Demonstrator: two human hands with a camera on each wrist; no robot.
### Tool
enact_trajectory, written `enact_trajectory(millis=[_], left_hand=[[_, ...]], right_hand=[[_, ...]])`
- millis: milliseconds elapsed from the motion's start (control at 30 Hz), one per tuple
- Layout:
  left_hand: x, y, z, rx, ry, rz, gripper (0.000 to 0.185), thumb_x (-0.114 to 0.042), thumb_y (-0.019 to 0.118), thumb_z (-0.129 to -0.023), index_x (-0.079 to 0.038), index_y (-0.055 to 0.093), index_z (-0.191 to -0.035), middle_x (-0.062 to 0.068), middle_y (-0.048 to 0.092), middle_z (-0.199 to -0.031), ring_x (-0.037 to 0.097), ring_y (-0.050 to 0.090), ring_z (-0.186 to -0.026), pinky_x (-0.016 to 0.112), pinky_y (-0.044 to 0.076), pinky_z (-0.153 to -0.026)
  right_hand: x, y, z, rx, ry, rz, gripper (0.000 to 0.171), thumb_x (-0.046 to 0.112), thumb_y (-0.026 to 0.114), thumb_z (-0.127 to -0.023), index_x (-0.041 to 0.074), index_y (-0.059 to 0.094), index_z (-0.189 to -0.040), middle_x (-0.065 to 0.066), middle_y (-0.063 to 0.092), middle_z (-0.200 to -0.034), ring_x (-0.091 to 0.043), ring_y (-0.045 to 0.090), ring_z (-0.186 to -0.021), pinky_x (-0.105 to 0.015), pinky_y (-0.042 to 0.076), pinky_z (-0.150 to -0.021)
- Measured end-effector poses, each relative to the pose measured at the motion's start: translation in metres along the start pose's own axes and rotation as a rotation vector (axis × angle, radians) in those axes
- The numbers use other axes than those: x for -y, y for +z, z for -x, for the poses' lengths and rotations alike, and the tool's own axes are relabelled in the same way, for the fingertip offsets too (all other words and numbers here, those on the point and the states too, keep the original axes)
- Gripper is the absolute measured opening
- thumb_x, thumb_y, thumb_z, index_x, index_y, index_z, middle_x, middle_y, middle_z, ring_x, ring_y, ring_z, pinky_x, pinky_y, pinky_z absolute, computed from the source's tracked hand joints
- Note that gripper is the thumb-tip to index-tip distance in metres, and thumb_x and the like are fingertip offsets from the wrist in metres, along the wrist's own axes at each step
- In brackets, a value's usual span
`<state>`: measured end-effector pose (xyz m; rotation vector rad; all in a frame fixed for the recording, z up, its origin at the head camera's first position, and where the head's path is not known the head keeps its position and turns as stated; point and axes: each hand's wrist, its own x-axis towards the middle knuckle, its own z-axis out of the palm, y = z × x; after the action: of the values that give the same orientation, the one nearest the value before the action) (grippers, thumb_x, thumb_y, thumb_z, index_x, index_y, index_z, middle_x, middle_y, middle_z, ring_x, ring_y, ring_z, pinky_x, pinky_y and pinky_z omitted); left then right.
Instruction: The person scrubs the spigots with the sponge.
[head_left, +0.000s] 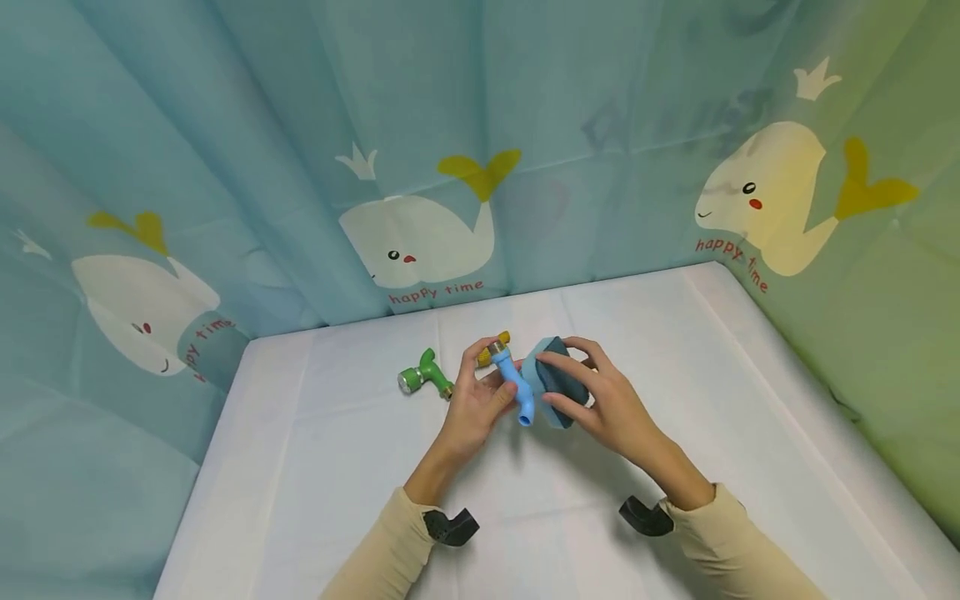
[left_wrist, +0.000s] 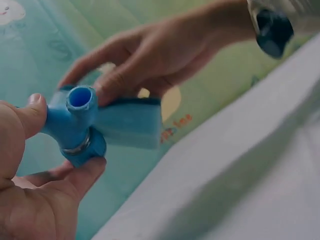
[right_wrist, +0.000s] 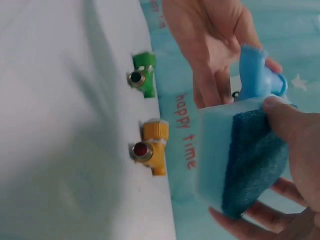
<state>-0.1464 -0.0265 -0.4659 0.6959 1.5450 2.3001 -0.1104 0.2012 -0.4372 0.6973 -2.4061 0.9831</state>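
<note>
A light blue plastic faucet [head_left: 514, 375] is pinched between the thumb and fingers of my left hand [head_left: 474, 410], held above the table. In the left wrist view its round open end [left_wrist: 81, 97] faces the camera. My right hand [head_left: 617, 407] grips a sponge [head_left: 564, 383] with a pale blue foam side and a darker scouring side. The foam is right up against the faucet; in the right wrist view the sponge [right_wrist: 240, 155] partly covers it. Beyond my hands lie a green faucet [head_left: 429, 375] and a yellow faucet [right_wrist: 154, 146].
A white cloth covers the table [head_left: 337, 483]. Behind and beside it hang blue-green curtains [head_left: 555, 183] printed with whales. A black wrist device [head_left: 452, 527] sits at my left sleeve, another [head_left: 647, 516] at my right.
</note>
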Motion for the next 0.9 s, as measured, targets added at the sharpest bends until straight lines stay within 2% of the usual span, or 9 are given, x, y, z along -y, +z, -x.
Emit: enact_trajectory(millis=[100,200,300,467,633,767,900], left_hand=[[0.001,0.001,0.001,-0.025,-0.006,0.049,0.069,-0.019,0.063,-0.103,-0.018,0.019,-0.155,0.037,0.045,-0.147,0.027,0.054,-0.136,0.037,0.054,-0.1],[0.001,0.002,0.0,-0.05,-0.002,0.064,0.064,-0.02,0.061,-0.104,-0.025,0.02,-0.153,0.036,0.045,-0.148,0.028,0.054,-0.136,0.04,0.053,-0.101],[-0.001,0.004,-0.001,-0.079,0.007,0.081,0.064,-0.025,0.061,-0.103,-0.028,0.02,-0.153,0.033,0.048,-0.147,0.03,0.054,-0.136,0.043,0.053,-0.101],[-0.001,0.006,-0.001,-0.12,0.002,0.144,0.064,-0.028,0.061,-0.102,-0.031,0.02,-0.152,0.033,0.049,-0.146,0.028,0.058,-0.132,0.041,0.054,-0.101],[0.0,0.007,-0.001,-0.119,0.029,0.164,0.067,-0.029,0.061,-0.102,-0.031,0.018,-0.153,0.035,0.044,-0.148,0.031,0.056,-0.134,0.044,0.049,-0.107],[0.001,0.008,-0.001,-0.148,0.034,0.183,0.063,-0.026,0.057,-0.106,-0.03,0.015,-0.152,0.037,0.044,-0.146,0.033,0.058,-0.131,0.043,0.049,-0.107],[0.0,0.009,0.0,-0.171,0.034,0.199,0.061,-0.022,0.052,-0.108,-0.03,0.011,-0.153,0.033,0.045,-0.144,0.029,0.061,-0.125,0.04,0.051,-0.104]], right_hand=[[-0.001,0.003,0.004,-0.035,0.021,0.013,0.06,0.015,0.089,-0.08,0.019,0.067,-0.135,-0.019,0.052,-0.139,-0.024,0.065,-0.092,-0.038,0.059,-0.067],[0.001,0.006,0.006,-0.064,0.003,-0.023,0.061,0.014,0.089,-0.08,0.018,0.066,-0.136,-0.019,0.052,-0.14,-0.026,0.066,-0.094,-0.041,0.06,-0.069],[0.002,0.008,0.006,-0.075,-0.033,-0.046,0.06,0.014,0.088,-0.081,0.017,0.065,-0.137,-0.019,0.051,-0.142,-0.03,0.066,-0.097,-0.04,0.061,-0.068],[0.002,0.009,0.007,-0.116,-0.042,-0.011,0.06,0.011,0.089,-0.079,0.016,0.067,-0.134,-0.021,0.051,-0.141,-0.031,0.065,-0.094,-0.041,0.06,-0.064],[0.005,0.016,0.009,-0.139,-0.054,-0.053,0.057,0.016,0.088,-0.083,0.014,0.066,-0.135,-0.022,0.049,-0.142,-0.032,0.065,-0.096,-0.044,0.06,-0.068],[0.004,0.022,0.012,-0.17,-0.024,-0.029,0.056,0.016,0.088,-0.083,0.014,0.066,-0.135,-0.023,0.048,-0.14,-0.032,0.063,-0.094,-0.041,0.058,-0.059],[0.006,0.024,0.011,-0.202,-0.028,-0.034,0.048,0.033,0.079,-0.092,0.014,0.066,-0.134,-0.022,0.048,-0.141,-0.031,0.063,-0.092,-0.041,0.057,-0.061]])
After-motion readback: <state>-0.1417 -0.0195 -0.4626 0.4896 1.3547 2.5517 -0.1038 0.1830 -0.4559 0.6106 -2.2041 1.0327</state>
